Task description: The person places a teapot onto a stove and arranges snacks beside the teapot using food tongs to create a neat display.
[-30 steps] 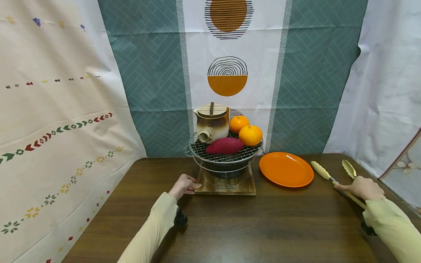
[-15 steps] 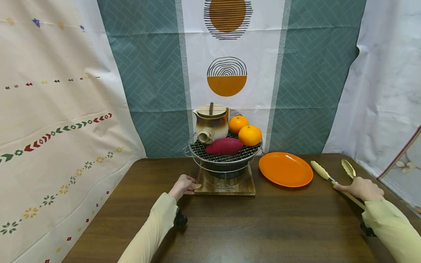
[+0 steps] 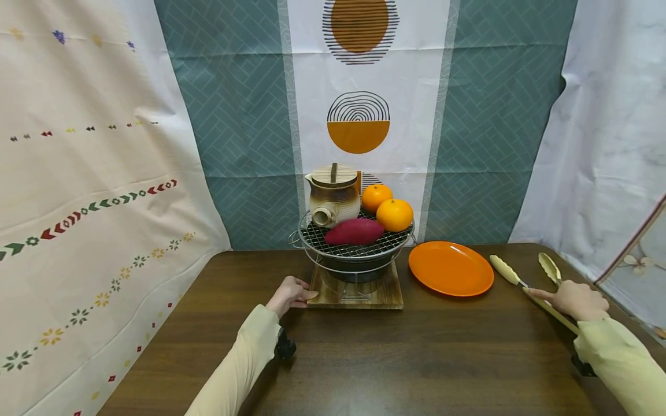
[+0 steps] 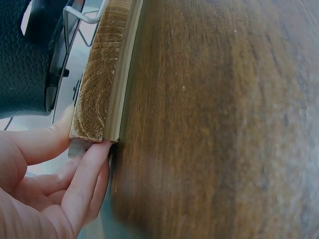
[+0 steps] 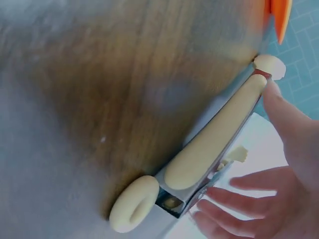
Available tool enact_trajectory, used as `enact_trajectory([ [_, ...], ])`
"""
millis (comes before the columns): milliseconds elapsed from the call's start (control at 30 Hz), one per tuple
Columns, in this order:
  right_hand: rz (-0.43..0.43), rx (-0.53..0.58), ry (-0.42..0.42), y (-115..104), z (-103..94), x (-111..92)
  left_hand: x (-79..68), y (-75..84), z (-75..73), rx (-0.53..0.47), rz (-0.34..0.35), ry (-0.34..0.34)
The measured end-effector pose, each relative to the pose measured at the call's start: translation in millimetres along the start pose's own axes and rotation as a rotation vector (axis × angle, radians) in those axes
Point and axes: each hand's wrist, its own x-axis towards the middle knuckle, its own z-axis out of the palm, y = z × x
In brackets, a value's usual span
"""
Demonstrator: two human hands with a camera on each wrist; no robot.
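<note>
In the head view my left hand (image 3: 289, 293) holds the left front corner of a square wooden board (image 3: 382, 292), thumb on top and fingers at its side and underside. On the board stands a small black grill (image 3: 359, 271) with a wire rack. The rack bears a clay teapot (image 3: 335, 202) with a wooden lid, a purple sweet potato (image 3: 355, 231) and two oranges (image 3: 394, 215). At the right, my right hand (image 3: 577, 299) is at a pair of tongs (image 5: 217, 132) lying on the table. Its thumb touches or nearly touches one arm; the other fingers are spread.
An orange oval plate (image 3: 450, 268) lies between the grill and the tongs. The brown wooden table (image 3: 406, 358) reaches back to a patterned curtain (image 3: 244, 144). Cloths hang along the left and right sides.
My right hand loosens at the tongs, its thumb stretching out to the left. The left hand stays at the board's corner, and the board and tongs stay put.
</note>
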Motion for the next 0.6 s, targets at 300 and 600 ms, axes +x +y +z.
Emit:
enact_trajectory([
  [300,-0.171,0.021,0.324,-17.5,-1.2,-10.0,2.5,-0.6,0.8,0.005,0.006,0.004],
  [600,-0.313,-0.002,0.366,-50.3,1.9,-12.0,2.0,0.0,-1.3,0.03,-0.005,0.01],
])
